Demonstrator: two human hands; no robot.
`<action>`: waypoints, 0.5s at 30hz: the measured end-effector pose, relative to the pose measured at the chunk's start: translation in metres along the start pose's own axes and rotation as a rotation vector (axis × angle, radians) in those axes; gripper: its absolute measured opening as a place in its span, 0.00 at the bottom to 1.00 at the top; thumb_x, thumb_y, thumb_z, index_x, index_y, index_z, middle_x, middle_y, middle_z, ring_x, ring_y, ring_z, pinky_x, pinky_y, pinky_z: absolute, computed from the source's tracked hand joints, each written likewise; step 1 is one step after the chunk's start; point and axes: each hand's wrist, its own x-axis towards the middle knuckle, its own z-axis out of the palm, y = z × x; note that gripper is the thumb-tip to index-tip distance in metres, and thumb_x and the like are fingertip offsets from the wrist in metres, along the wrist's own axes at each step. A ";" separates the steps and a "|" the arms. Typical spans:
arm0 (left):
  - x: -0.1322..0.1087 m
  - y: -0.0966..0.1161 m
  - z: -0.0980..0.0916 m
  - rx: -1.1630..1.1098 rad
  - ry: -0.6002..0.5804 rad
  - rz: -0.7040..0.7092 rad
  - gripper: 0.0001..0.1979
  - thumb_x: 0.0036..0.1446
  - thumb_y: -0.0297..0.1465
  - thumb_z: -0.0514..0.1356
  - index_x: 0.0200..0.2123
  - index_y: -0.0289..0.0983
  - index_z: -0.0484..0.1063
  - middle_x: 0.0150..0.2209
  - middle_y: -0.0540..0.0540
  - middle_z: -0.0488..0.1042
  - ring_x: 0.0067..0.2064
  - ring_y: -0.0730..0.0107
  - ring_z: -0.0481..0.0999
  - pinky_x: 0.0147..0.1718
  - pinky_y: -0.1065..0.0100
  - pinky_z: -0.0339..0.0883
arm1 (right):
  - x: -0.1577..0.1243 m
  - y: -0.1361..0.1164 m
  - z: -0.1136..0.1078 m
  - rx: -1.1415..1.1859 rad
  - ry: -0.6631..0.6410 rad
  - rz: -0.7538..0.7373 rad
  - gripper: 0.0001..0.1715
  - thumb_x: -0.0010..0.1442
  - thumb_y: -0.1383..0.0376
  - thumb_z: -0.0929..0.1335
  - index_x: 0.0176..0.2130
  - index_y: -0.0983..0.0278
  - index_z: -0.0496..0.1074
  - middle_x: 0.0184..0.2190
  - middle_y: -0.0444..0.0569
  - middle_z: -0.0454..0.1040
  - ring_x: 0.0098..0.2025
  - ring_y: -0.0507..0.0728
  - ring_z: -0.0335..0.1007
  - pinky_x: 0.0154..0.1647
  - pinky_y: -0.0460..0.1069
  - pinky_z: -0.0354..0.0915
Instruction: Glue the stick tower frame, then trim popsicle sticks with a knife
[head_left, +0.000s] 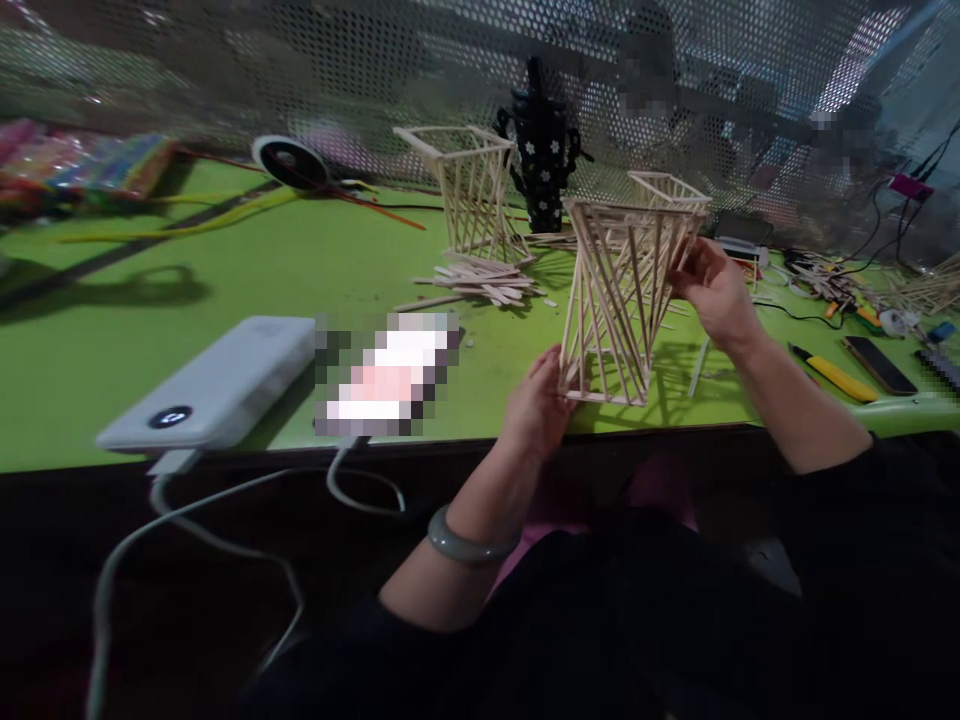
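A twisted frame of thin wooden sticks [611,300] stands tilted between my two hands at the table's front edge. My left hand [536,405] grips its lower left corner, the fingertips partly hidden behind the sticks. Higher up, my right hand [712,290] pinches the frame's right side near the top. Behind it is another stick frame [664,188], mostly covered by the held one. A similar stick frame [472,195] stands farther left, with a pile of flat wooden sticks [491,280] in front of it.
On the green table [247,265] lie a white power bank [217,380] and a phone [390,375], joined by a cable. A black flowered tumbler [541,150] stands at the back. To the right are a yellow utility knife [836,375], a dark flat object [879,365] and loose clutter.
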 end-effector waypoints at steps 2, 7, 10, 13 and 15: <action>-0.002 0.002 -0.007 0.109 0.039 0.143 0.08 0.53 0.23 0.61 0.36 0.39 0.74 0.40 0.46 0.75 0.43 0.71 0.76 0.39 0.74 0.71 | -0.005 0.000 0.002 0.013 0.000 0.008 0.17 0.57 0.52 0.68 0.43 0.58 0.66 0.35 0.44 0.73 0.37 0.52 0.72 0.36 0.51 0.74; -0.028 0.039 -0.004 0.544 -0.015 0.850 0.16 0.51 0.26 0.65 0.45 0.44 0.73 0.55 0.49 0.70 0.62 0.68 0.62 0.60 0.69 0.57 | -0.017 -0.003 0.005 0.070 -0.032 0.072 0.17 0.56 0.52 0.68 0.41 0.58 0.65 0.35 0.43 0.71 0.37 0.51 0.71 0.36 0.50 0.74; -0.045 0.076 0.024 0.871 -0.225 1.192 0.15 0.54 0.26 0.63 0.46 0.40 0.73 0.51 0.47 0.73 0.65 0.67 0.57 0.65 0.63 0.45 | -0.023 -0.005 0.005 0.080 -0.073 0.068 0.17 0.55 0.53 0.69 0.41 0.58 0.65 0.35 0.43 0.71 0.37 0.51 0.70 0.36 0.50 0.73; -0.050 0.101 0.058 1.128 -0.400 1.101 0.12 0.49 0.23 0.65 0.39 0.37 0.76 0.45 0.46 0.76 0.63 0.60 0.60 0.65 0.54 0.42 | -0.029 -0.007 0.006 0.102 -0.055 0.024 0.15 0.55 0.54 0.69 0.40 0.58 0.65 0.34 0.43 0.70 0.37 0.51 0.70 0.37 0.50 0.73; -0.045 0.107 0.074 1.302 -0.448 1.006 0.07 0.52 0.25 0.63 0.37 0.34 0.77 0.40 0.45 0.77 0.57 0.56 0.67 0.63 0.47 0.45 | -0.033 -0.006 0.008 0.155 -0.052 0.023 0.15 0.56 0.53 0.68 0.40 0.58 0.65 0.34 0.43 0.69 0.38 0.51 0.70 0.37 0.50 0.74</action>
